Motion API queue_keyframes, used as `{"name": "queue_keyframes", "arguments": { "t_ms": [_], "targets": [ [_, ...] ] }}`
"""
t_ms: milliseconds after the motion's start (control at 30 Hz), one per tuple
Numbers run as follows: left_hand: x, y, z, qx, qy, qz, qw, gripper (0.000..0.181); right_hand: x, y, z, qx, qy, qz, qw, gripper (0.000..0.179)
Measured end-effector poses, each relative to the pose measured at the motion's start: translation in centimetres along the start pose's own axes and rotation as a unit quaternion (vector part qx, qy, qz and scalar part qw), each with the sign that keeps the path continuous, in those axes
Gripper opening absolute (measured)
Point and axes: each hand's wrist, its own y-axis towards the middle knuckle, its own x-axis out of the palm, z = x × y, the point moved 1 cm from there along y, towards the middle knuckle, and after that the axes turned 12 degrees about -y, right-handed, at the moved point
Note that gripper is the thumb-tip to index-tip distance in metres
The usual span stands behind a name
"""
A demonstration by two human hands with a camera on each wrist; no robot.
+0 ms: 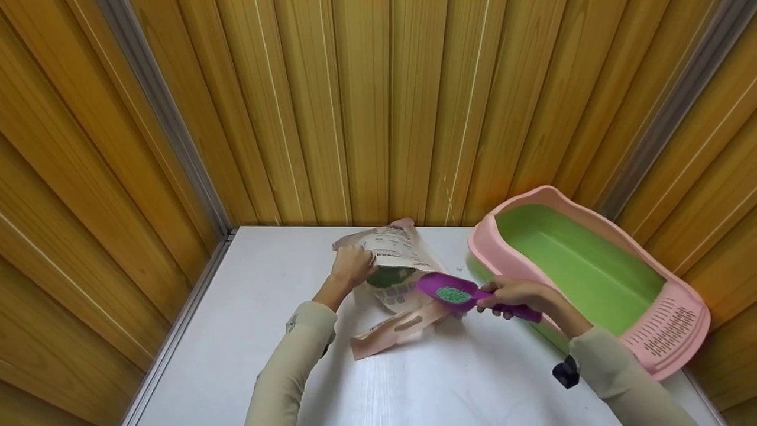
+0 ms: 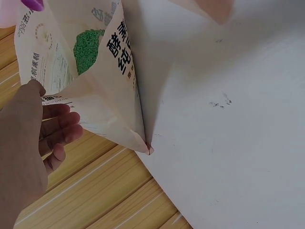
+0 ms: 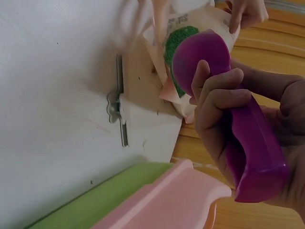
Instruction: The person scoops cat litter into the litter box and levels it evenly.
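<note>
My left hand pinches the upper edge of a pale paper bag, between thumb and fingers in the left wrist view. The bag lies with its mouth gaping, and green pellets show inside. A flap with a handle slot spreads on the table in front of it. In my right hand is a purple scoop, fingers curled round its handle. Green pellets lie in the scoop's bowl, which overlaps the bag's mouth in the head view.
A pink-rimmed green litter box stands at the right, close beside my right forearm. The white table meets wood-patterned walls at the back. Small dark specks mark the tabletop.
</note>
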Motion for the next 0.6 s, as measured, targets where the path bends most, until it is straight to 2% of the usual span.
{"name": "queue_keyframes", "arguments": {
  "t_ms": [133,300,467,600],
  "targets": [
    [0.1,0.0,0.2,-0.003,0.002,-0.013,0.9999,0.035,-1.9,-1.5,0.5,0.008,0.006,0.000,0.9999,0.034],
    [0.5,-0.1,0.2,0.001,0.005,-0.011,0.9999,0.034,-4.2,-2.6,1.0,0.002,0.024,0.005,0.9997,0.036],
    [0.8,-0.4,0.2,-0.003,0.014,-0.035,0.9993,0.034,-6.7,-3.6,1.9,-0.019,0.097,0.044,0.9941,0.039],
    [0.9,-0.5,0.3,-0.006,0.005,-0.044,0.9990,0.033,-8.3,-3.9,3.0,-0.013,0.168,0.090,0.9816,0.034]
  ]
}}
